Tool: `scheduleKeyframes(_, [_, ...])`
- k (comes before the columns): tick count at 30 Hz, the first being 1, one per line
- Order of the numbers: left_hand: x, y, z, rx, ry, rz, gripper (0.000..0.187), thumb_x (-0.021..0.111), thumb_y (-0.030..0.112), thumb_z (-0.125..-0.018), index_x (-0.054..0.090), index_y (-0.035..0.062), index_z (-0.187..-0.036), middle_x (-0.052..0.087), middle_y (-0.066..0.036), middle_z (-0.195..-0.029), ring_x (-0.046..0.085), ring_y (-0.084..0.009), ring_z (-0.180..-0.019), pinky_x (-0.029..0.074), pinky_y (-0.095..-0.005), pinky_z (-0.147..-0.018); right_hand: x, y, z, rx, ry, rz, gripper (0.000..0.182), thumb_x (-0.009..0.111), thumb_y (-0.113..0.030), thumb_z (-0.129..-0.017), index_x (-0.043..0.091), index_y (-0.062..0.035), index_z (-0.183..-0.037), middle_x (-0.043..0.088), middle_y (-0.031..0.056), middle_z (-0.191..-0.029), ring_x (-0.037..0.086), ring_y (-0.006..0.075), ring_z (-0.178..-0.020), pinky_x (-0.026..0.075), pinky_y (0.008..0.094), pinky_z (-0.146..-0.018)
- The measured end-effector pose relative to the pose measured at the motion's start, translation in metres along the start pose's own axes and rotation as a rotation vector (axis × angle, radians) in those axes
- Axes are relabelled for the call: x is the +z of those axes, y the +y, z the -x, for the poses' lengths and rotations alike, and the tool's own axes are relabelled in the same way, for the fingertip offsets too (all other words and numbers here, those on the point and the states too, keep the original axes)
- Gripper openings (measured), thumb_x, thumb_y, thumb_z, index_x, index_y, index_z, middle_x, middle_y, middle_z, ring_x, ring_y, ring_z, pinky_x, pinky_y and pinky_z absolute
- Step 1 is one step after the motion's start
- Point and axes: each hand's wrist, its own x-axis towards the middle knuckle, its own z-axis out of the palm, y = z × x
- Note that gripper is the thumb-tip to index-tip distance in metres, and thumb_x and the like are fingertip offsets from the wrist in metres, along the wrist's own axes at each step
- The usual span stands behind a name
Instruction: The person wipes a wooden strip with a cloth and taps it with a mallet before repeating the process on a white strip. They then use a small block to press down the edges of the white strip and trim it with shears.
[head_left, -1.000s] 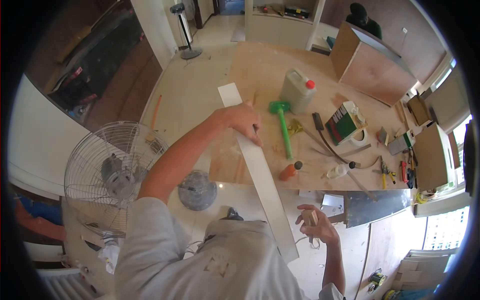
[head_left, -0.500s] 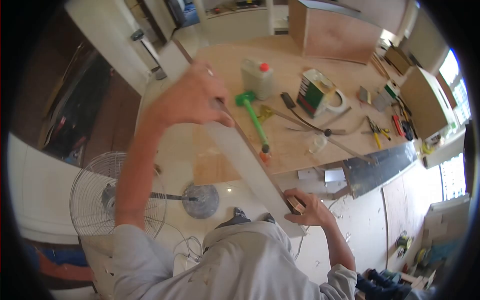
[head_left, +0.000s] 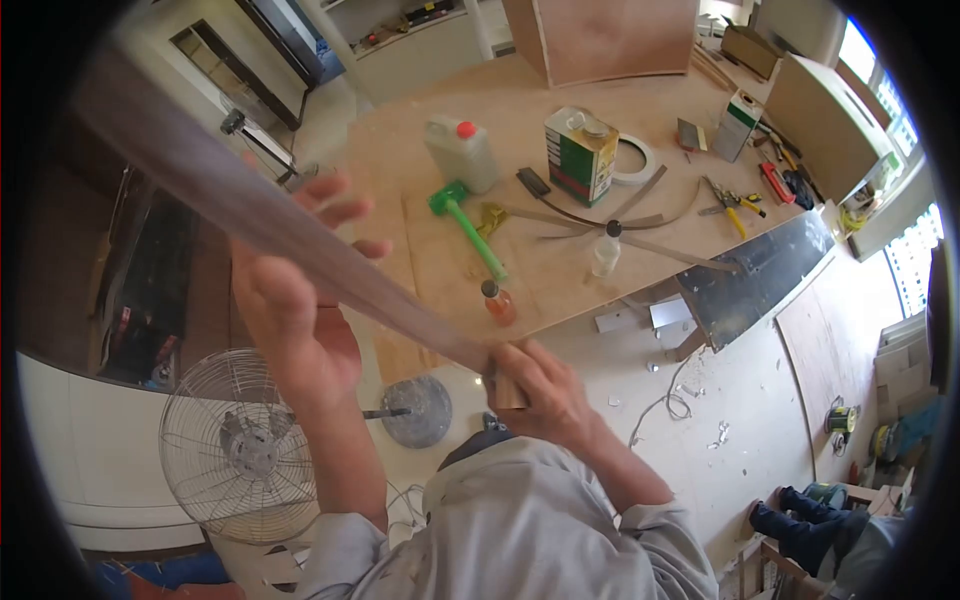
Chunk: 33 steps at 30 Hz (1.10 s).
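A long board [head_left: 300, 250] with a dark brown narrow face runs slantwise from the upper left down to my right hand. My left hand [head_left: 310, 340] is beside its middle, thumb and fingers spread apart on either side; whether the palm touches the board is hidden. My right hand [head_left: 545, 395] is closed around a small brown block [head_left: 511, 392] at the board's near end. The fingers cover most of the block, and the board's lower end is hidden there.
On the plywood table [head_left: 400, 290] are a green mallet [head_left: 470, 235], a white jug [head_left: 462, 155], a green-and-white can [head_left: 580, 160], an orange bottle [head_left: 497, 303], a clear bottle [head_left: 606, 252] and pliers [head_left: 735, 205]. A fan [head_left: 245, 450] stands left. A person's legs [head_left: 805, 525] show lower right.
The board has swung up and turned its brown narrow face toward me. My left hand has loosened, its fingers now spread. My right hand has moved left and upward with the block.
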Motion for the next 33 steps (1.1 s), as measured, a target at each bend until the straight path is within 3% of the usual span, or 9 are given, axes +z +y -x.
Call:
scheduleKeyframes(2, [-0.012,-0.012,0.004,-0.024,-0.041,-0.121,0.111,0.083,0.066,-0.084,0.034,-0.0023,-0.156,0.059,-0.020,-0.137,0.065,-0.0277,-0.122,0.061,-0.0448,-0.094,0.022,0.007,0.012,0.064,-0.084,-0.036,0.070,0.081,-0.006,-0.077,0.057,-0.0100,-0.142,0.064,0.0093,-0.107,0.070,0.0325,-0.098,0.060,0.0423,-0.079])
scheduleKeyframes(3, [-0.020,-0.030,0.006,0.059,-0.137,-0.084,0.104,0.078,0.052,-0.097,0.022,0.0005,-0.168,0.061,-0.015,-0.128,0.066,-0.0184,-0.108,0.059,-0.0307,-0.085,0.035,0.012,0.017,0.070,-0.097,-0.054,0.071,0.081,-0.007,-0.077,0.055,-0.0102,-0.143,0.063,0.0095,-0.107,0.070,0.0329,-0.099,0.060,0.0426,-0.080])
scheduleKeyframes(9, [-0.054,-0.084,-0.008,-0.092,0.147,-0.250,0.082,0.080,0.001,-0.084,0.046,0.0045,-0.158,0.060,-0.003,-0.115,0.057,-0.0097,-0.090,0.051,-0.0271,-0.084,0.053,0.034,0.027,0.545,-0.298,-0.230,0.070,0.088,-0.023,-0.082,0.054,-0.0092,-0.142,0.066,0.0151,-0.116,0.069,0.0377,-0.104,0.058,0.0473,-0.086])
scheduleKeyframes(12, [-0.109,-0.111,-0.023,-0.143,-0.015,-0.317,0.080,0.083,0.002,-0.080,0.050,0.0057,-0.153,0.063,-0.004,-0.118,0.062,-0.0116,-0.099,0.051,-0.0290,-0.092,0.071,0.099,0.042,0.761,-0.121,-0.212,0.065,0.092,-0.026,-0.080,0.059,-0.0076,-0.134,0.069,0.0166,-0.110,0.070,0.0374,-0.096,0.056,0.0460,-0.082])
scheduleKeyframes(18, [-0.167,-0.186,-0.011,-0.264,-0.335,-0.700,0.074,0.086,0.008,-0.075,0.057,0.0008,-0.143,0.065,-0.016,-0.136,0.065,-0.0226,-0.123,0.051,-0.0370,-0.104,0.108,0.160,-0.006,0.536,0.084,0.061,0.056,0.087,-0.020,-0.084,0.061,-0.0066,-0.131,0.068,0.0182,-0.122,0.068,0.0398,-0.109,0.056,0.0456,-0.088])
scheduleKeyframes(20, [-0.180,-0.215,-0.009,-0.272,-0.369,-0.702,0.073,0.086,0.008,-0.073,0.059,0.0026,-0.141,0.065,-0.017,-0.131,0.066,-0.0266,-0.120,0.051,-0.0384,-0.104,0.126,0.169,-0.018,0.448,0.135,0.100,0.051,0.086,-0.018,-0.084,0.062,-0.0068,-0.128,0.069,0.0182,-0.120,0.069,0.0393,-0.107,0.056,0.0455,-0.087])
scheduleKeyframes(23, [-0.199,-0.246,-0.019,-0.267,-0.449,-0.724,0.077,0.085,0.007,-0.070,0.060,0.0059,-0.142,0.065,-0.017,-0.123,0.066,-0.0332,-0.115,0.051,-0.0414,-0.102,0.142,0.174,-0.027,0.570,0.073,0.154,0.042,0.085,-0.014,-0.085,0.062,-0.0070,-0.120,0.070,0.0168,-0.097,0.071,0.0376,-0.088,0.056,0.0466,-0.078])
scheduleKeyframes(27, [-0.224,-0.287,-0.033,-0.242,-0.507,-0.710,0.082,0.085,0.005,-0.066,0.060,0.0101,-0.144,0.061,-0.016,-0.116,0.064,-0.0367,-0.112,0.051,-0.0440,-0.099,0.145,0.186,-0.034,0.682,0.250,0.156,0.039,0.084,-0.013,-0.085,0.062,-0.0093,-0.118,0.071,0.0152,-0.094,0.072,0.0327,-0.086,0.056,0.0442,-0.076])
scheduleKeyframes(33, [-0.235,-0.349,-0.029,-0.466,-0.737,-0.682,0.084,0.083,0.004,-0.064,0.060,0.0116,-0.144,0.059,-0.016,-0.118,0.062,-0.0387,-0.113,0.052,-0.0437,-0.099,0.089,0.205,-0.082,0.708,0.423,0.351,0.042,0.084,-0.015,-0.084,0.061,-0.0108,-0.118,0.071,0.0148,-0.095,0.072,0.0334,-0.089,0.056,0.0435,-0.080])
